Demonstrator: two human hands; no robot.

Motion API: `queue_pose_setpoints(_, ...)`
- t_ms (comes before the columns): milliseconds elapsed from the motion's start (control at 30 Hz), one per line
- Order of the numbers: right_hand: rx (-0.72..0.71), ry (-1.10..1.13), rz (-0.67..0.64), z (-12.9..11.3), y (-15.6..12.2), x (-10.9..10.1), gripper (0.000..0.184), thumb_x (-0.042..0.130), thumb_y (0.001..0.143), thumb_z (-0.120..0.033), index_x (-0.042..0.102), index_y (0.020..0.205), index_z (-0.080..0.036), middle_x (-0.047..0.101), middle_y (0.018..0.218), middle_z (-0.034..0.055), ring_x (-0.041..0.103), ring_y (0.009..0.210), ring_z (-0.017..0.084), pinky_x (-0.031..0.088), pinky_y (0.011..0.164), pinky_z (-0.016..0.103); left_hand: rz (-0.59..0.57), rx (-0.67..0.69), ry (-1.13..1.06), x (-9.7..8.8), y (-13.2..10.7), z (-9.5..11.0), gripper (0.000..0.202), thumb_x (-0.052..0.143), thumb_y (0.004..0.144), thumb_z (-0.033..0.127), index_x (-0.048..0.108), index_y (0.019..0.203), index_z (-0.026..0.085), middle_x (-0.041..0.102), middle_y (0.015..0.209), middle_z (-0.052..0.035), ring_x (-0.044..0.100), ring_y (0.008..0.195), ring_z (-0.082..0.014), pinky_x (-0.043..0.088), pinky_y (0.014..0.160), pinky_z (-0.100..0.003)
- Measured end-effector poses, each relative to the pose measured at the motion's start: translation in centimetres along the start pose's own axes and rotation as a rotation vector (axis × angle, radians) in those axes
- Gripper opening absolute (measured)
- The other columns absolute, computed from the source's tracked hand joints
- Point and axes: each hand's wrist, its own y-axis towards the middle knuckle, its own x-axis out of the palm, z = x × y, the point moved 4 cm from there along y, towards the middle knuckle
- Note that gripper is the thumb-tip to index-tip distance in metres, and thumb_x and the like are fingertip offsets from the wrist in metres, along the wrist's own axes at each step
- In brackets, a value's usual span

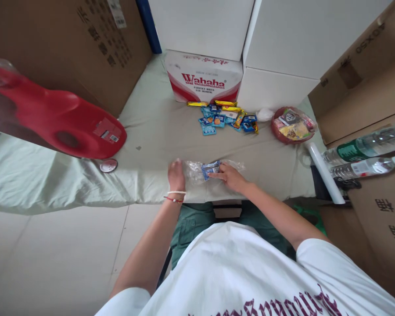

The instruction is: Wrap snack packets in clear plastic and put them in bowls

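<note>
A clear plastic bag (193,170) lies near the front edge of the cloth-covered table, between my two hands. My left hand (176,174), with two bracelets at the wrist, has its fingers closed on the bag's left end. On the right, my right hand (232,175) grips a small blue snack packet (210,169) at the bag, its index finger stretched across the wrapper. Whether the packet is inside the bag or on top of it, I cannot tell. Beyond my hands lies a loose pile of blue snack packets (219,120) and yellow-wrapped snacks (226,103).
Behind the pile stands a Wahaha water carton (204,81). A red basket (287,139) of packaged items sits at the right, near plastic bottles (365,169) and a white roll (325,173). At left are a large red bottle (82,127) and a round lid-like disc (108,165).
</note>
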Motion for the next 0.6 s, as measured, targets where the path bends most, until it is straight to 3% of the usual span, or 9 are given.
queue_pose_setpoints(67,0.016,0.006,0.004,-0.3,0.2,-0.2,0.046,0.047,0.097,-0.004,0.080,0.119,-0.029,0.061,0.099,0.0079,0.051,0.098,0.024,0.048,0.091,0.038,-0.025,-0.016,0.100,0.7,0.8,0.6,0.022,0.064,0.088,0.038,0.073,0.096,0.021,0.074,0.116,-0.0172,0.060,0.124,-0.0343,0.048,0.102,-0.048)
queue_pose_setpoints(133,0.040,0.022,0.014,-0.4,0.4,-0.4,0.042,0.046,0.101,-0.010,0.080,0.118,-0.028,0.060,0.097,0.0082,0.050,0.097,0.024,0.049,0.089,0.037,-0.102,-0.013,0.261,1.6,0.6,1.5,0.021,0.074,0.080,0.040,0.071,0.088,0.022,0.072,0.123,-0.0176,0.052,0.135,-0.0383,0.043,0.109,-0.052)
queue_pose_setpoints(200,0.055,0.031,0.021,-0.5,0.6,-0.5,0.041,0.044,0.103,-0.013,0.081,0.116,-0.028,0.059,0.093,0.0079,0.050,0.095,0.024,0.049,0.087,0.036,-0.210,0.031,0.447,2.4,-0.2,2.5,0.019,0.076,0.077,0.037,0.066,0.080,0.021,0.072,0.118,-0.0171,0.056,0.128,-0.0370,0.044,0.107,-0.049)
queue_pose_setpoints(267,0.045,0.029,0.023,-0.6,0.8,-0.4,0.042,0.044,0.103,-0.013,0.081,0.116,-0.027,0.058,0.091,0.0076,0.050,0.094,0.023,0.049,0.087,0.035,-0.288,0.077,0.569,2.8,-1.4,3.6,0.013,0.070,0.080,0.032,0.062,0.077,0.022,0.072,0.100,-0.0124,0.065,0.108,-0.0302,0.049,0.095,-0.041)
queue_pose_setpoints(367,-0.001,0.025,0.029,-0.9,1.0,-0.1,0.041,0.045,0.102,-0.011,0.080,0.117,-0.026,0.059,0.093,0.0079,0.051,0.099,0.024,0.049,0.090,0.036,-0.285,0.104,0.537,3.3,-2.9,5.2,0.003,0.063,0.082,0.025,0.061,0.081,0.023,0.067,0.079,-0.0036,0.064,0.081,-0.0218,0.049,0.079,-0.033)
queue_pose_setpoints(467,-0.036,0.041,0.041,-1.0,0.8,0.2,0.038,0.049,0.098,-0.008,0.079,0.113,-0.024,0.064,0.101,0.0097,0.053,0.106,0.026,0.049,0.098,0.042,-0.309,0.120,0.421,4.8,-3.9,6.4,0.010,0.058,0.088,0.026,0.068,0.088,0.022,0.071,0.084,-0.0042,0.067,0.083,-0.0204,0.051,0.082,-0.032)
queue_pose_setpoints(600,-0.055,0.208,0.047,-0.1,-0.1,-0.2,0.028,0.063,0.088,-0.010,0.078,0.109,-0.021,0.070,0.115,0.0114,0.061,0.110,0.027,0.049,0.103,0.046,-0.387,0.129,0.339,6.9,-4.2,6.5,0.030,0.047,0.096,0.024,0.077,0.094,0.020,0.075,0.097,-0.0080,0.070,0.098,-0.0220,0.053,0.094,-0.034)
